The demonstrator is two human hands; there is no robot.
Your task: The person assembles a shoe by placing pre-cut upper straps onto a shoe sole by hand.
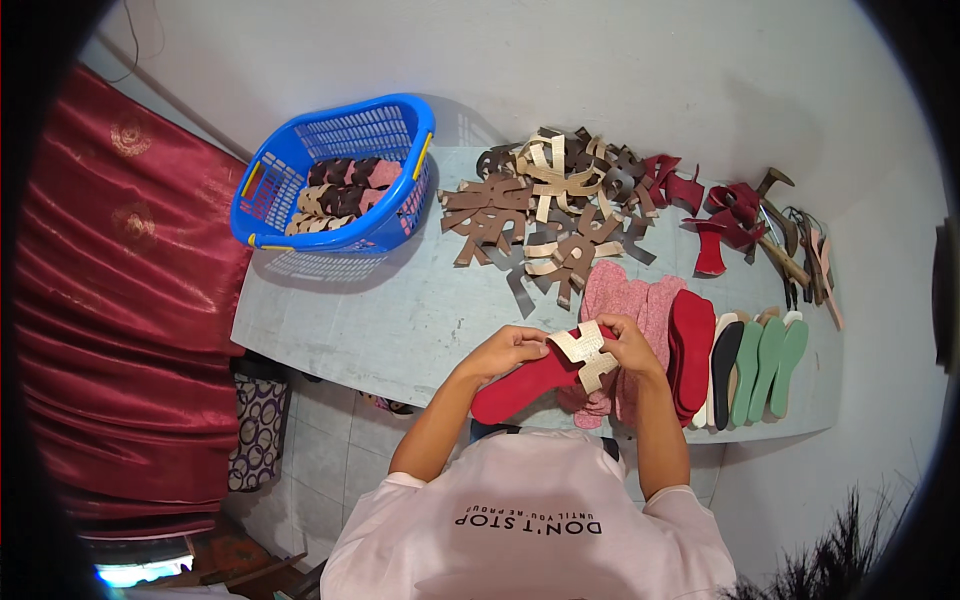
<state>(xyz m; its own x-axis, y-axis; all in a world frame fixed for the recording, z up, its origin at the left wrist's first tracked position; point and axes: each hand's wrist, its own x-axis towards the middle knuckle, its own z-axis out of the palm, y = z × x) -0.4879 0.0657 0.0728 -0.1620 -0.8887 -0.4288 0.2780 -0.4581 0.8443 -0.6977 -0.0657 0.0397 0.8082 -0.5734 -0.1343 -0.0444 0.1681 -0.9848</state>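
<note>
My left hand grips the middle of a red shoe insole held over the near edge of the pale table. My right hand pinches a cream cross-shaped strap piece laid over the toe end of that insole. Both hands touch the strap. Under them lie pink glittery insoles.
A blue plastic basket with brown and pink pieces stands at the far left. A heap of brown, cream and grey straps lies at the back, with dark red straps to its right. Red, black, white and green soles are stacked at right. A red curtain hangs at left.
</note>
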